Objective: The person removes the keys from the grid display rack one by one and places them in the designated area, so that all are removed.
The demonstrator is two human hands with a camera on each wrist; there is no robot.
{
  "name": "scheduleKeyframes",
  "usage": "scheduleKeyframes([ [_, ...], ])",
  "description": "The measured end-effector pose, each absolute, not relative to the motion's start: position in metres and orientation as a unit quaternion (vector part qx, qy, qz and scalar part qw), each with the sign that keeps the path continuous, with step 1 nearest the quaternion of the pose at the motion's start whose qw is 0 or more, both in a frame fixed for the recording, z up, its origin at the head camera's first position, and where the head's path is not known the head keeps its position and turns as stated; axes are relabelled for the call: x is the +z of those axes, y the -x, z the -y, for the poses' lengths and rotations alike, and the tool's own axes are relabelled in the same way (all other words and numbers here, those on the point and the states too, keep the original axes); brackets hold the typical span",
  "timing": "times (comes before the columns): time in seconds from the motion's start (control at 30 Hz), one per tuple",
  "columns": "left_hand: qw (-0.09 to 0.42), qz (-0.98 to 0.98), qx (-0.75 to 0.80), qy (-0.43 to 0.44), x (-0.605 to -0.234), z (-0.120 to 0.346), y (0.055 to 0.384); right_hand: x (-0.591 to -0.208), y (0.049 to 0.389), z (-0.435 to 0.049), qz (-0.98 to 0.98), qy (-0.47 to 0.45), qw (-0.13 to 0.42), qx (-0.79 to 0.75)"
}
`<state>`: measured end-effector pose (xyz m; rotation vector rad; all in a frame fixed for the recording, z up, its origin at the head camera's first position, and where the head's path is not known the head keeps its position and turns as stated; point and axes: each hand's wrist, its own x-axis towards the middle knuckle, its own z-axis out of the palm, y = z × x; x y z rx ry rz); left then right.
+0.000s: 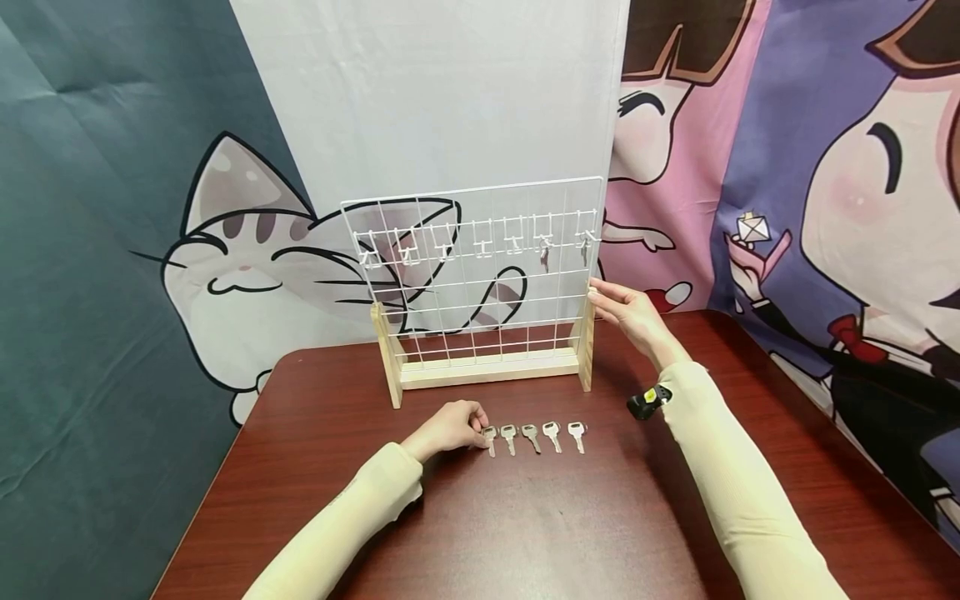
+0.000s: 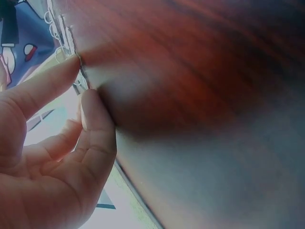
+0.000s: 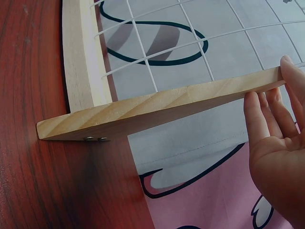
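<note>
Near the table's middle, my left hand [image 1: 452, 429] pinches the leftmost key [image 1: 490, 433] of a row between thumb and forefinger; the left wrist view shows the fingertips [image 2: 90, 98] at the tabletop. More flat metal keys [image 1: 530, 435] lie to its right, heads toward the rack. My right hand [image 1: 628, 312] grips the upper end of the right wooden post [image 3: 157, 107] of a white wire grid rack [image 1: 465, 283], thumb on one side and fingers on the other. White hooks [image 1: 482, 247] line the grid. One key [image 1: 545, 254] hangs near the right end, another key [image 1: 585, 250] on the rightmost hook.
The rack's wooden base bar [image 1: 491, 369] stands toward the back of the dark red wooden table [image 1: 540, 517]. Behind it hangs a cloth backdrop [image 1: 435, 100] with cartoon figures. A black device [image 1: 649, 402] is strapped at my right wrist.
</note>
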<state>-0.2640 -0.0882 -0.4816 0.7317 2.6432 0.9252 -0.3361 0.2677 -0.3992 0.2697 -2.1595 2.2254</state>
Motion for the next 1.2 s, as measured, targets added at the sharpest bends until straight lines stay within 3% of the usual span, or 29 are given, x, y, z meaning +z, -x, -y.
scheduleKeyframes([
  [0.43,0.125,-0.906,0.319,-0.247,-0.481,0.090,0.263,-0.400,0.336,-0.267,0.696,-0.082,0.014,0.713],
  [0.73,0.164,-0.882,0.383,-0.221,-0.479,0.098,0.266,-0.402,0.336,-0.265,0.699,-0.089,0.015,0.710],
  [1.2,0.069,-0.859,0.471,-0.189,-0.454,0.101,0.287,-0.402,0.335,-0.268,0.701,-0.082,0.016,0.708],
])
